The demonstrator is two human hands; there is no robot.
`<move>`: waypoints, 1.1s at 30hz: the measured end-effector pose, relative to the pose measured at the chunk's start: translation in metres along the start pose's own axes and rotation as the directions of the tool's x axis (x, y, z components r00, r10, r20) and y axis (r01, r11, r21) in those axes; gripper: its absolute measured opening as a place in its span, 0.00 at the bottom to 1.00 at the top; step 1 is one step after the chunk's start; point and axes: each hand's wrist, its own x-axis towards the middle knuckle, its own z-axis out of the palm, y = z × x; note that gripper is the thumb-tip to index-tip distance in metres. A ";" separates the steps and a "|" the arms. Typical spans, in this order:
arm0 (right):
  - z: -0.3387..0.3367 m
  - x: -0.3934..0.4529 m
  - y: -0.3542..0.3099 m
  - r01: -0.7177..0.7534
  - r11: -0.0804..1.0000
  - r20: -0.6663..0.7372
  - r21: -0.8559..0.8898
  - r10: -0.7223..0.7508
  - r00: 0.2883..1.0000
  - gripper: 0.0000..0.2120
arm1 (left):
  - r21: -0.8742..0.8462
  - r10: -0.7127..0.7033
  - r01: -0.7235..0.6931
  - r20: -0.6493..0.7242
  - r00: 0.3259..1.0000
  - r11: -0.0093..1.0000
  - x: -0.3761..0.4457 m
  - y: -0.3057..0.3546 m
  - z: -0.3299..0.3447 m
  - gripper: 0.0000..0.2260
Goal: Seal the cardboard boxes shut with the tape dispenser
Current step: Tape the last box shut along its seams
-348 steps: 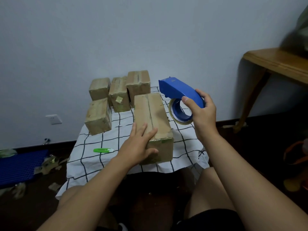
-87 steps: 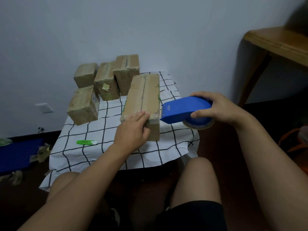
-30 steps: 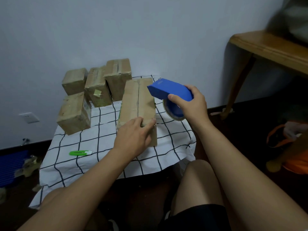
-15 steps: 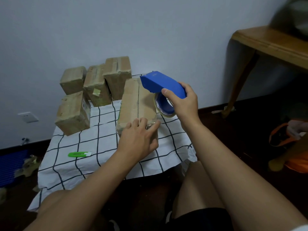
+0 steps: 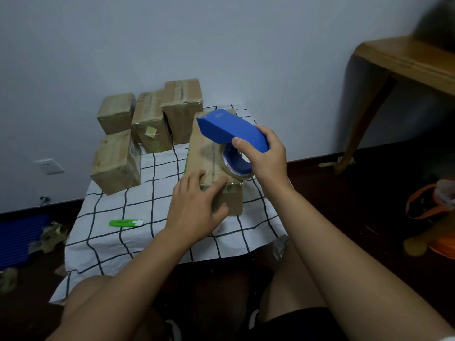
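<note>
Long cardboard box (image 5: 209,158) lies lengthwise on the checked cloth (image 5: 152,217), toward its right edge; near end stops short of the front edge, leaving a strip of cloth in front. Four smaller boxes (image 5: 115,163) cluster at the far-left corner, two of them close beside the long box's far end. Open cloth between cluster and front edge, holding only a green utility knife (image 5: 125,222) near the front-left.

Left hand (image 5: 194,212): fingers nearly straight, lightly spread, laid flat on the long box's near end, thumb down its front face.

Right hand (image 5: 263,158): fingers and thumb curled round the blue tape dispenser (image 5: 231,134), nose pointing to the far end. Tape roll (image 5: 235,163) sits above the near-right part of the box top; contact cannot be told.

Wooden table (image 5: 403,62) stands well apart at right.
</note>
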 end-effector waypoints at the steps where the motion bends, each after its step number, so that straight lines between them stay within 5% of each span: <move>1: 0.001 -0.002 0.000 0.011 1.000 0.012 -0.015 -0.011 1.000 0.29 | 0.000 -0.007 0.007 -0.001 1.000 1.000 -0.001 0.000 0.000 0.29; 15: 0.024 -0.016 -0.003 0.068 0.995 0.056 -0.072 -0.064 0.996 0.31 | -0.129 -0.105 0.101 -0.029 0.994 0.987 -0.011 -0.024 -0.003 0.22; 19: 0.046 -0.026 -0.004 0.088 0.994 0.103 -0.062 -0.081 0.991 0.22 | -0.111 -0.062 0.057 -0.040 0.997 0.992 -0.023 -0.029 0.000 0.28; 33: 0.030 -0.014 -0.006 0.106 0.987 0.105 -0.123 -0.094 0.990 0.22 | 0.103 0.030 -0.023 -0.063 0.998 0.994 -0.019 -0.033 -0.008 0.22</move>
